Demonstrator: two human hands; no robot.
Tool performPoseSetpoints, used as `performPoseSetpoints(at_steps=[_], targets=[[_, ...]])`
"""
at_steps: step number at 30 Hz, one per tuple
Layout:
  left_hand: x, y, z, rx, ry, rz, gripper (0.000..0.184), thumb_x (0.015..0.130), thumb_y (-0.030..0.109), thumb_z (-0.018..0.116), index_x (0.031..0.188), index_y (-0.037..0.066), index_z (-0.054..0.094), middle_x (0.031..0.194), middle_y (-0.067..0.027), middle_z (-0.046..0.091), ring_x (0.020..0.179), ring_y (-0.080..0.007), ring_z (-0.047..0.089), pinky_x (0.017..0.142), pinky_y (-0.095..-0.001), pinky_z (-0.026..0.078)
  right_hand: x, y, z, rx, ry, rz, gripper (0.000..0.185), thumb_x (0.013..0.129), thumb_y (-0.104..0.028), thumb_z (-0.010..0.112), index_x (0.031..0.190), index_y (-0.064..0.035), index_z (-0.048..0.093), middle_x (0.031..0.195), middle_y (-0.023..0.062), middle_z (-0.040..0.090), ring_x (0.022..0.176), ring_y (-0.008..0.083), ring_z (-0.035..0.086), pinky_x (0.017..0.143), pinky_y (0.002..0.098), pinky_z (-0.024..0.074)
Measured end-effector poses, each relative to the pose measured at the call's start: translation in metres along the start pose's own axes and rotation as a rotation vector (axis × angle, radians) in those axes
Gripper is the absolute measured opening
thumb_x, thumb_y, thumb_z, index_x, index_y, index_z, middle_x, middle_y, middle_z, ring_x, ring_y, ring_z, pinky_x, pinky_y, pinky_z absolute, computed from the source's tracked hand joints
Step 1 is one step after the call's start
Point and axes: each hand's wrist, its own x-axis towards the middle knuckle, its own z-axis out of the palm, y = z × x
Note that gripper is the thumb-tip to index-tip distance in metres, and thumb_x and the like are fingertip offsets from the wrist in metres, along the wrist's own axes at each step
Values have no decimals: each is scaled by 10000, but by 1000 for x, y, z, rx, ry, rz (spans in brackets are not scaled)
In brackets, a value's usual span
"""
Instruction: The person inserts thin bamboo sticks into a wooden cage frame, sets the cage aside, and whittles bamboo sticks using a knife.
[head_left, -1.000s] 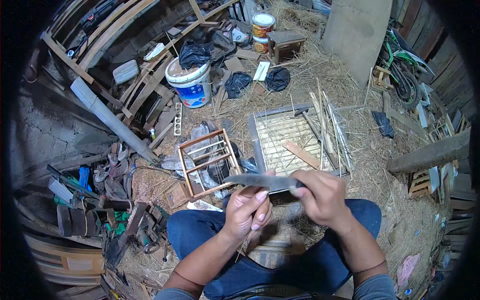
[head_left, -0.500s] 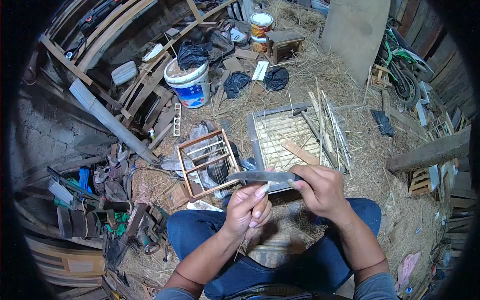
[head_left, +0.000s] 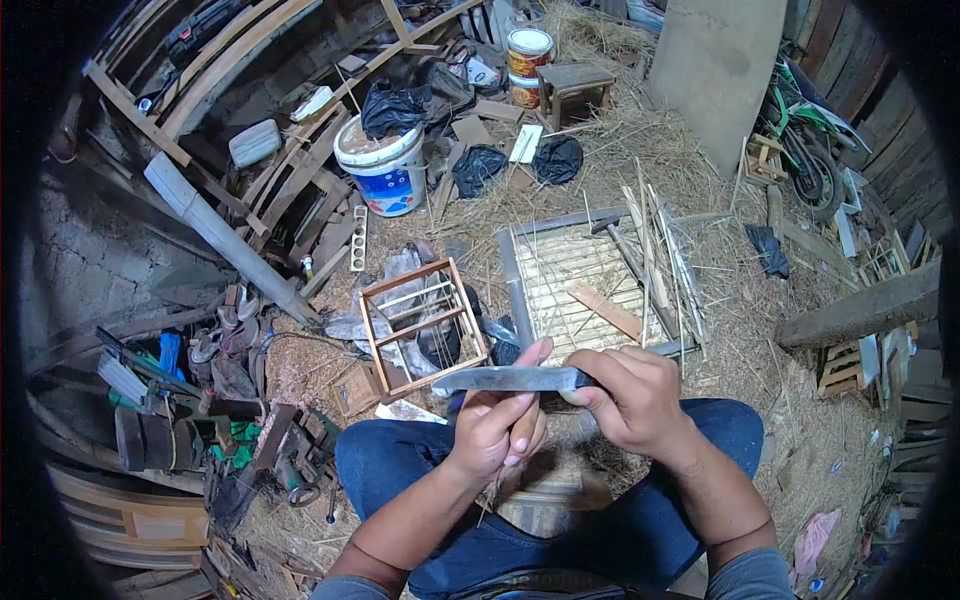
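My right hand (head_left: 632,400) is wrapped round the dark handle of a knife (head_left: 510,379). The blade lies level, its tip toward the left, crossing just above my left hand (head_left: 497,425). The left fingers are closed, with the thumb by the blade's lower edge. Below that hand a thin stick (head_left: 490,503) shows, slanting down toward my lap; its upper part is hidden by the fingers and blade. Ahead of my knees stands a small wooden frame (head_left: 415,325) with thin bars. To its right a grey-edged slatted panel (head_left: 513,275) lies on the ground.
A flat wood piece (head_left: 605,310), a hammer (head_left: 637,265) and several long thin strips (head_left: 655,245) lie on the panel. Beyond are a white bucket (head_left: 385,170), black plastic bags and a small stool (head_left: 575,88). A timber beam (head_left: 860,308) juts in from the right; tools clutter the left.
The knife has shifted slightly left and down, its blade now more level over the left hand. My right hand has moved a little left and down with it.
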Motion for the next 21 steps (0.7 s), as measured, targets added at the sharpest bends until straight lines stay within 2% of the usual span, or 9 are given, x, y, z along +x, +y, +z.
performPoseSetpoints(at_steps=[1,3,7,9,11,14,17,21], targets=[[0,0,0,44,-5,0,499,1102,132,430,1586,33,359,503,-3,421,345,-105,366,330,-251,323,1,0,-1,0,0,0,259,874,-277,756,1047,-90,711,798,96,699,675,285,680,606,398,520],[0,2,0,44,-1,-16,490,1105,132,426,1583,33,369,499,0,416,345,-101,362,332,-251,319,2,3,-6,27,-34,45,200,919,-193,716,1051,-43,711,840,123,720,704,315,694,640,400,535],[2,2,-3,65,-48,22,467,1116,135,408,1568,16,394,494,6,407,342,-87,351,339,-250,311,2,19,-8,-50,67,36,201,920,-181,712,1058,-35,709,845,131,718,708,314,697,654,405,545],[0,4,0,74,-53,5,463,1118,136,400,1567,20,402,490,7,402,340,-84,350,344,-249,315,9,19,-23,48,116,244,207,923,-187,710,1060,-31,708,846,139,716,716,317,702,667,405,555],[2,4,1,85,-42,-31,482,1119,138,389,1589,34,364,486,5,404,334,-94,354,344,-254,322,7,14,-20,35,136,166,207,921,-200,716,1053,-41,710,843,128,717,715,309,704,663,395,555],[1,2,2,4,-16,-20,504,1118,140,384,1606,34,320,482,4,406,329,-102,358,346,-257,328,0,5,-5,-16,38,11,242,903,-304,739,1026,-96,724,841,87,728,671,257,704,598,375,544],[1,2,3,21,-25,-31,522,1117,141,380,1620,41,285,482,2,413,326,-105,363,348,-257,331,1,3,-5,0,-33,35,235,919,-309,731,1030,-102,726,833,84,721,682,262,697,600,382,538],[-1,5,4,41,-5,-80,514,1119,146,383,1618,54,300,482,0,416,325,-102,365,349,-257,333,2,10,-6,-32,13,35,203,926,-277,728,1037,-107,727,816,89,712,692,268,699,601,390,534]])
